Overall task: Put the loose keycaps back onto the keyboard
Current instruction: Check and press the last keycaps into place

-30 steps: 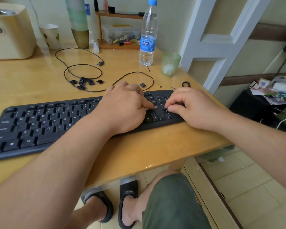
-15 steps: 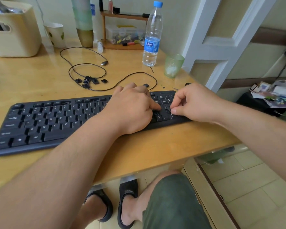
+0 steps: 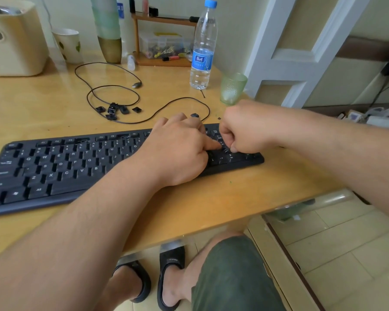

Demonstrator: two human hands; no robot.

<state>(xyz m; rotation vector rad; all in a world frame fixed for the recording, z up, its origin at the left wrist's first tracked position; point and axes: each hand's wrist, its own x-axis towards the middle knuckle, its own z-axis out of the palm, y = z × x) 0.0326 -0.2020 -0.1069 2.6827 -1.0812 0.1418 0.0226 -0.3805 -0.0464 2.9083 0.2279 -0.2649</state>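
A black keyboard (image 3: 61, 167) lies across the wooden desk. My left hand (image 3: 177, 149) rests on its right part, the index finger stretched out and pressing a key beside the number pad. My right hand (image 3: 245, 129) is curled into a fist over the number pad, thumb and fingertips pinching down on a small dark keycap that is mostly hidden. Several loose keycaps (image 3: 112, 110) lie in a cluster behind the keyboard, inside a cable loop. One more keycap (image 3: 194, 115) sits just behind my left hand.
A black cable (image 3: 112, 86) loops over the desk behind the keyboard. A water bottle (image 3: 202, 48) and a green glass (image 3: 233, 88) stand at the back right near the desk corner. Paper cup (image 3: 67, 44), beige box (image 3: 14, 41) and small shelf (image 3: 164, 61) line the back.
My right hand has drawn its fingers in from a loose reach into a tight fist over the number pad. My left index finger stays on the same spot.
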